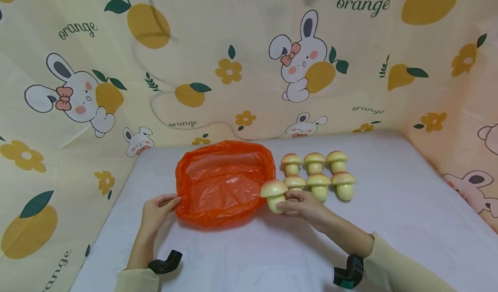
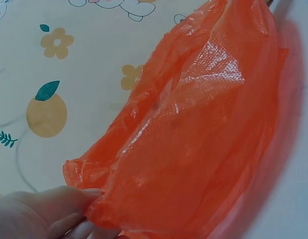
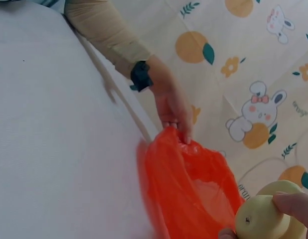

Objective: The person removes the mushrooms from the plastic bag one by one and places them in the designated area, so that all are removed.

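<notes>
An orange-red plastic bag [image 1: 223, 218] lies on the table with its mouth spread wide. My left hand [image 1: 157, 212] pinches the bag's left rim between thumb and fingers, as the left wrist view also shows at the bag's edge [image 2: 101, 209]. In my right hand [image 1: 309, 207] is a toy mushroom [image 1: 274, 192], gripped by its pale stem with the cap up, at the bag's right rim. The right wrist view shows the stem's round end [image 3: 261, 219] between thumb and fingers. Behind that hand stand several like mushrooms [image 1: 344, 186] in two rows.
The white table [image 1: 233, 261] runs up to a printed backdrop [image 1: 249, 67] with rabbits and oranges at the back and sides. Black wrist cameras [image 1: 167, 262] sit on both wrists.
</notes>
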A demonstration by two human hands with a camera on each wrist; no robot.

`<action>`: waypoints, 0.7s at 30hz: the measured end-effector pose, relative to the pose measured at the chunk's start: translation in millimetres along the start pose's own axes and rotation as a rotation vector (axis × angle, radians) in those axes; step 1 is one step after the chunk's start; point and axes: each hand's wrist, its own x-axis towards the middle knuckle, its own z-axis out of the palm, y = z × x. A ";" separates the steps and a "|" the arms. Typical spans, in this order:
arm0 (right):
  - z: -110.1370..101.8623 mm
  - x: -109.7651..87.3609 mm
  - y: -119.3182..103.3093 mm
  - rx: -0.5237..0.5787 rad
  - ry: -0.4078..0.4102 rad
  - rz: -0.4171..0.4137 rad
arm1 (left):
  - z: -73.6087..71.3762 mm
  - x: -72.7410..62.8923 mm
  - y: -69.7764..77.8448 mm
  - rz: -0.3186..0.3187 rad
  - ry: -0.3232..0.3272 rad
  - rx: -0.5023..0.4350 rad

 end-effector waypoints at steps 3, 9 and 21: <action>-1.2 -2.3 2.1 -0.002 -0.010 -0.008 | 0.2 -0.3 0.1 0.001 0.001 0.003; -2.9 -7.8 6.7 -0.024 -0.007 -0.001 | 0.6 -0.6 0.3 -0.001 0.002 0.013; -10.6 -14.8 19.1 -0.063 0.010 0.016 | 1.3 -1.5 1.5 -0.002 0.007 0.016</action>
